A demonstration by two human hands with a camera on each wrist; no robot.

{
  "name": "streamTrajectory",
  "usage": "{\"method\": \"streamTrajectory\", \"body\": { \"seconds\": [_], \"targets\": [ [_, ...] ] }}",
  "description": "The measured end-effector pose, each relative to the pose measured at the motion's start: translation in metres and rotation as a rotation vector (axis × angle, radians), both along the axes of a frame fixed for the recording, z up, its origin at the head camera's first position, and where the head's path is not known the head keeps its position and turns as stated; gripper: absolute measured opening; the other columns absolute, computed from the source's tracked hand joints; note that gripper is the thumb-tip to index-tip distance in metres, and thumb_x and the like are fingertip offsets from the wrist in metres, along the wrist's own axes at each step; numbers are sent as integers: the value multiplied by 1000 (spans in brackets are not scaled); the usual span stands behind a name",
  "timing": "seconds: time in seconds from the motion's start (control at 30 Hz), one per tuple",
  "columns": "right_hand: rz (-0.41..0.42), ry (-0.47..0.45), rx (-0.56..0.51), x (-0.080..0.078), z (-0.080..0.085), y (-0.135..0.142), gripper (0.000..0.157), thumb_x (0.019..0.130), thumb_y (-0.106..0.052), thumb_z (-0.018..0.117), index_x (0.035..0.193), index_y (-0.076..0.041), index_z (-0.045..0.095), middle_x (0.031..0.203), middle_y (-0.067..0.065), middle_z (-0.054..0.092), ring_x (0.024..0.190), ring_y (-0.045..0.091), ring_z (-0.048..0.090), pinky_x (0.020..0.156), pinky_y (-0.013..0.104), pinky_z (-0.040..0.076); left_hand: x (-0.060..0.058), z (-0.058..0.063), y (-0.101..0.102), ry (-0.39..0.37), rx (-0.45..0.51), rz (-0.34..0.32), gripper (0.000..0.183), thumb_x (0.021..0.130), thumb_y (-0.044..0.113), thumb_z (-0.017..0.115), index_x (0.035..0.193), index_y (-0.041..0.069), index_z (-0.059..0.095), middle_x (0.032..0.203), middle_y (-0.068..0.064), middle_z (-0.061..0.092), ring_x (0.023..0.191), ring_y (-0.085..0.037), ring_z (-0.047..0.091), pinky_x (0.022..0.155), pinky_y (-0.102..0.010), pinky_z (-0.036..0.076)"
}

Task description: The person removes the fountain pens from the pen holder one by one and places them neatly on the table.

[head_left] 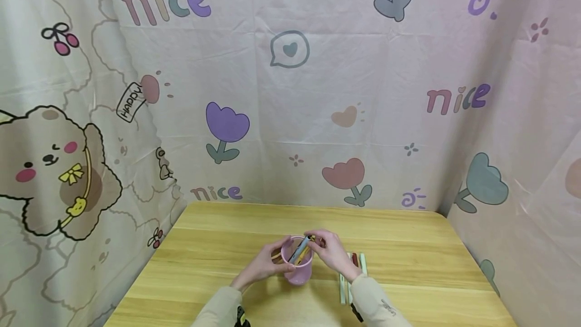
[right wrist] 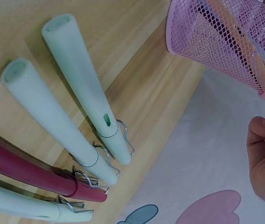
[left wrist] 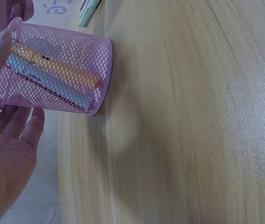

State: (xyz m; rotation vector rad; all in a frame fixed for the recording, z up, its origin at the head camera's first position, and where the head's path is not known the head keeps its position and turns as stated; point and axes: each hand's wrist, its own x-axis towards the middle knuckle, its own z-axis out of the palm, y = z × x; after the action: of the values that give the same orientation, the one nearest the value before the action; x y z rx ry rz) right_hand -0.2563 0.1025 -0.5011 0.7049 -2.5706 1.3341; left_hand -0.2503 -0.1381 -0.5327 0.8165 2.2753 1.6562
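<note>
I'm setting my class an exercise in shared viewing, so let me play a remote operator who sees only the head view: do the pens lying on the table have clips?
Observer: Yes. In the right wrist view, each of the pens on the table has a silver wire clip.
Operator: Does the pink cup have solid walls?
Observer: No, the left wrist view shows them as open mesh.
Operator: How far down inside does the orange pen go?
Observer: Its lower end shows through the side, close to the base; I can't tell whether it touches.
</note>
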Motion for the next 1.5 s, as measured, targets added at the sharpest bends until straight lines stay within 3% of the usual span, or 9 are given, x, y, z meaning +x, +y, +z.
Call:
{"method": "streamTrajectory", "body": {
  "seconds": [0.43, 0.9, 1.13, 1.33, 1.5],
  "targets": [
    [-6, 99, 27, 1, 3, -5, 15, 87, 1, 72, 101, -5, 72, 69, -3, 52, 62, -1, 40, 52, 13, 37, 1, 2, 2, 18, 4, -6, 86, 88, 14, 78, 154, -9, 28, 158, -33, 32, 141, -53, 40, 116, -54, 42],
    [11, 48, 13, 11, 17, 0, 13, 88, 2, 70, 100, -1, 70, 78, 1, 54, 67, 2, 42, 56, 12, 39, 1, 3, 3, 16, -4, 5, 89, 86, 12, 79, 152, -13, 25, 157, -33, 34, 141, -54, 39, 116, -54, 41],
    [-22, 18, -3, 17, 30, 7, 12, 89, -4, 71, 101, -7, 71, 95, 4, 61, 76, 9, 48, 63, 14, 45, 1, 2, 2, 8, 6, -8, 88, 87, 11, 78, 152, -13, 25, 157, -34, 32, 141, -55, 38, 116, -57, 40],
    [-15, 14, -33, 18, 37, 15, 12, 90, -5, 71, 102, -5, 70, 97, 7, 63, 64, 6, 42, 54, 13, 36, 1, 3, 2, 13, 7, -12, 88, 87, 11, 78, 153, -12, 25, 157, -34, 32, 141, -55, 39, 116, -54, 42],
    [1, 0, -99, 19, 42, 21, 13, 90, -4, 70, 103, -2, 70, 96, 13, 71, 66, 0, 48, 54, 13, 44, 2, 2, 1, 37, -18, 2, 88, 86, 14, 79, 153, -12, 26, 156, -33, 35, 139, -54, 42, 115, -48, 45]
  ]
}}
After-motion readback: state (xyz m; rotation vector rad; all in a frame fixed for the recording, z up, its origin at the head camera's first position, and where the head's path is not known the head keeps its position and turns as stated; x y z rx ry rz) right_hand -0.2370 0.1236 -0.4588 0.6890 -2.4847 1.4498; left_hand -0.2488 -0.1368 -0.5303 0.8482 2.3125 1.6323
